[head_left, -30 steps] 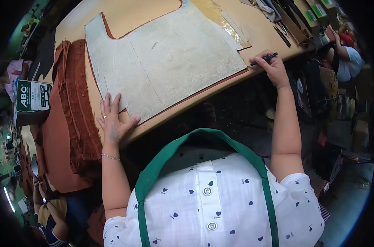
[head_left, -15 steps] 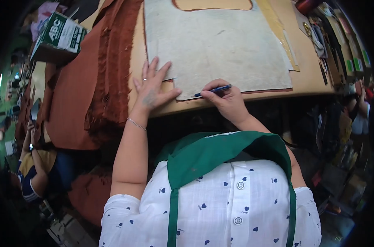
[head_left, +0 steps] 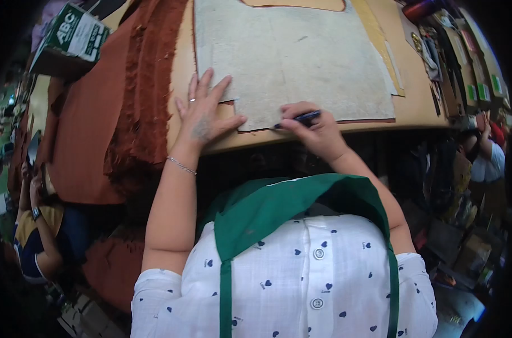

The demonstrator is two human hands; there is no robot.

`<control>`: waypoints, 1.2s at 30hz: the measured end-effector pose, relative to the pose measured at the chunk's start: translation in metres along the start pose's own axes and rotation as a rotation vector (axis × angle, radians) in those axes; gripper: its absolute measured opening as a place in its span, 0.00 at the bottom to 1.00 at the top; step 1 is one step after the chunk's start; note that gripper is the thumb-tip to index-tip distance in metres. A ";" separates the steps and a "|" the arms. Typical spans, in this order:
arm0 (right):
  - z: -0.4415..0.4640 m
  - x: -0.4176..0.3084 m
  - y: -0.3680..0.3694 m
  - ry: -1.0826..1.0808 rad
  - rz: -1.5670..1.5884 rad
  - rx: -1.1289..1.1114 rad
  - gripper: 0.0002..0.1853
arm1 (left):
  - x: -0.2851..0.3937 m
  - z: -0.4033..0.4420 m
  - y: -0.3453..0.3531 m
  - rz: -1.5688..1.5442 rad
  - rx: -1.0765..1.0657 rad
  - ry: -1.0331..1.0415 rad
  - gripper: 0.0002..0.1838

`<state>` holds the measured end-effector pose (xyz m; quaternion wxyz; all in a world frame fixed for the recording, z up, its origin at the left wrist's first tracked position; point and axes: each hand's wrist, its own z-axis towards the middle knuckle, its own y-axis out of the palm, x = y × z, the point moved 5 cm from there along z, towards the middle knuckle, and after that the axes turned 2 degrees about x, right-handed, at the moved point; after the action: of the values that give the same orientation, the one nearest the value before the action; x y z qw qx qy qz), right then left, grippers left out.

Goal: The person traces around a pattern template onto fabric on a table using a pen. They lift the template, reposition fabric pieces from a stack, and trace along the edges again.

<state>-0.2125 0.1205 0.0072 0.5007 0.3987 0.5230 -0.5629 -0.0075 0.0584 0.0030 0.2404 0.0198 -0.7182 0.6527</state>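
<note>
A large pale grey-white pattern sheet with a cut-out at its far edge lies flat on the tan table. Reddish-brown material shows as a thin strip along its near edge. My left hand rests with fingers spread across the sheet's notched left corner, partly on the table. Between the fingers and thumb of my right hand is a dark blue pen, held at a slant. Its tip is at the sheet's near edge, right of the left corner.
Stacked reddish-brown cloth with frayed edges lies left of the sheet. Beyond it stands a green-and-white ABC box. Scissors and other tools lie at the right. A co-worker is at far left; another person is at far right.
My right hand has moved the pen tip a little to the right along the sheet's near edge. My left hand stays pressed at the corner. The whole view has shifted slightly.
</note>
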 end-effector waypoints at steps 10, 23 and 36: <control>-0.025 0.021 -0.143 0.122 0.039 0.112 0.03 | 0.032 0.020 -0.014 0.059 -0.085 0.094 0.46; -0.037 0.029 -0.180 0.123 -0.031 0.210 0.07 | 0.210 0.069 0.070 0.166 -0.049 0.609 0.32; -0.065 0.006 -0.261 -0.015 -0.075 0.465 0.04 | 0.220 0.072 0.068 0.233 -0.190 0.539 0.36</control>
<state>-0.4742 0.1709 0.0424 0.3779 0.4795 0.3899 -0.6894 -0.2481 0.0631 0.0187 0.3467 -0.2593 -0.6838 0.5874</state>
